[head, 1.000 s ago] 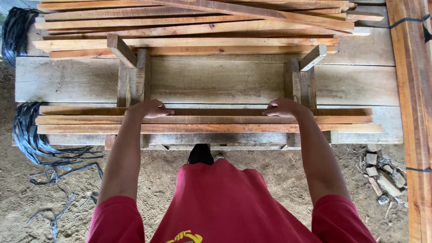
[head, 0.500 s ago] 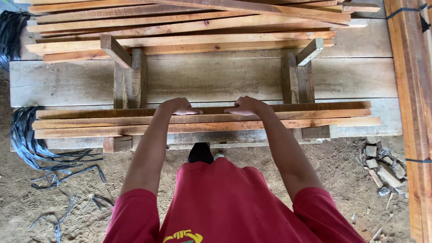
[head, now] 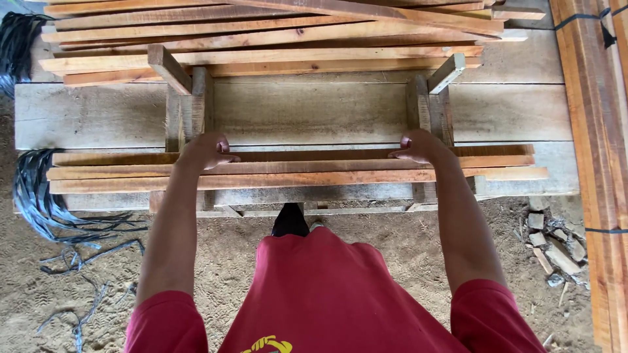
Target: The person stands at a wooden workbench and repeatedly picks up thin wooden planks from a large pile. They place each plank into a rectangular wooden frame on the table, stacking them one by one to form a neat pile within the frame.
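From the head camera, looking straight down, the person in a red shirt [head: 327, 294] leans over a low wooden bench frame [head: 392, 114]. Both arms reach forward to a small stack of long thin wooden slats [head: 301, 171] that lies across the near edge of the frame. The slats run left to right, their long axis square to the arms, directly ahead of the body.

The left hand [head: 206, 151] rests on top of the slats a little left of the middle, fingers curled over the far edge, closed on the wood. The right hand [head: 418, 146] sits in the same way on the right part, fingers folded over the far edge. The two hands are well apart and about equally far from the slats' centre; neither is nearer.

Beyond the hands, past the broad grey plank of the frame, a larger pile of slats [head: 275, 33] lies parallel to the near ones. Along the right edge runs a strapped bundle of reddish boards [head: 598, 131].

The ground is sandy earth [head: 98, 287]. Black plastic strapping [head: 46, 202] lies tangled at the left, and small stone rubble [head: 556, 242] at the right.
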